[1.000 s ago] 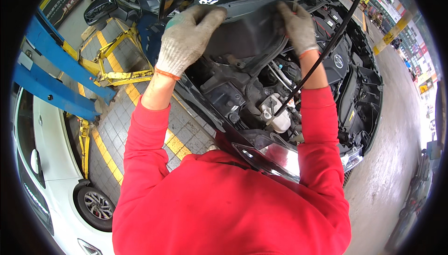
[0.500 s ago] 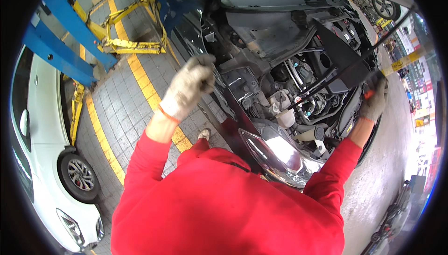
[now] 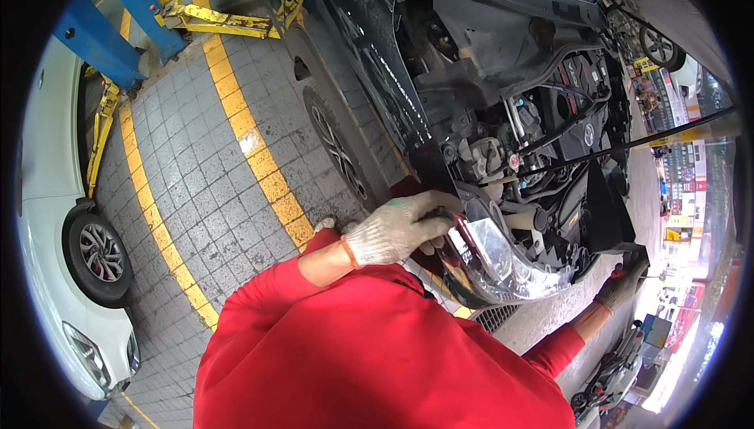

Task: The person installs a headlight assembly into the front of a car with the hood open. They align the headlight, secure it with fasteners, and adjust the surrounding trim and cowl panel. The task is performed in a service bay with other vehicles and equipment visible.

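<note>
Paved workshop floor (image 3: 204, 154) fills the left; left hand (image 3: 400, 229) curls over the headlight (image 3: 503, 260) edge; right hand (image 3: 624, 284), lower right, grips the car front (image 3: 609, 225); engine bay (image 3: 542, 123) lies exposed, work seemingly midway.

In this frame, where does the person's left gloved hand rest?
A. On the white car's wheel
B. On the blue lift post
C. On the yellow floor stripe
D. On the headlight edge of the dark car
D: the left hand lies on the upper edge of the headlight at the dark car's front corner.
</note>
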`<state>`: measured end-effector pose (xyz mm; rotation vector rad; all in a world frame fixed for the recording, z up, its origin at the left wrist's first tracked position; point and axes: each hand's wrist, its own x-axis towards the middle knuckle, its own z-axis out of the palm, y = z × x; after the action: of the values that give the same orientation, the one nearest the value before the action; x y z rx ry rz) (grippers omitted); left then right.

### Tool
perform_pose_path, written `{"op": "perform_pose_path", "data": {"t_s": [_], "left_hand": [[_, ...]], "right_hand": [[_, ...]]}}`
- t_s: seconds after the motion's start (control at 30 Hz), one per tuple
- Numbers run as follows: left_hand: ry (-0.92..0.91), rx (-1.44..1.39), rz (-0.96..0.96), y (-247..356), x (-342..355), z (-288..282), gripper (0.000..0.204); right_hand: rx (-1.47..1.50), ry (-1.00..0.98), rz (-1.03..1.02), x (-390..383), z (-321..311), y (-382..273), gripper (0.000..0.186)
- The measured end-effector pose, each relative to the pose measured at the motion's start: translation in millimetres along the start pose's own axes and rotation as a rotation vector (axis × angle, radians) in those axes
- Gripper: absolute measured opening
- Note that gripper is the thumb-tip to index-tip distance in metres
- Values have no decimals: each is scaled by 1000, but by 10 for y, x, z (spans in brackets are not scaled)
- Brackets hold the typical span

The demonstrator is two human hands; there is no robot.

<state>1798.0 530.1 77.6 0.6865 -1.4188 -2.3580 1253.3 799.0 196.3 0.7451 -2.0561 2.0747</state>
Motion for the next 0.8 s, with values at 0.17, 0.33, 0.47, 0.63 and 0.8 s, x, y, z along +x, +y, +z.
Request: {"op": "perform_pose_path", "data": {"t_s": [0.17, 0.33, 0.47, 0.63, 0.8], "left_hand": [[-187, 55, 67, 10, 6, -19, 48], [-311, 37, 31, 34, 41, 86, 52], [-346, 134, 60, 19, 88, 319, 51], [-388, 257, 206, -56, 210, 681, 42], [-264, 152, 190, 27, 480, 1363, 27]], "right_hand": [[-70, 172, 27, -393, -146, -259, 53], [-65, 219, 117, -628, -391, -545, 60], [11, 257, 109, -737, -586, -612, 55], [165, 264, 113, -799, -711, -413, 40], [313, 171, 54, -699, -856, -79, 25]]}}
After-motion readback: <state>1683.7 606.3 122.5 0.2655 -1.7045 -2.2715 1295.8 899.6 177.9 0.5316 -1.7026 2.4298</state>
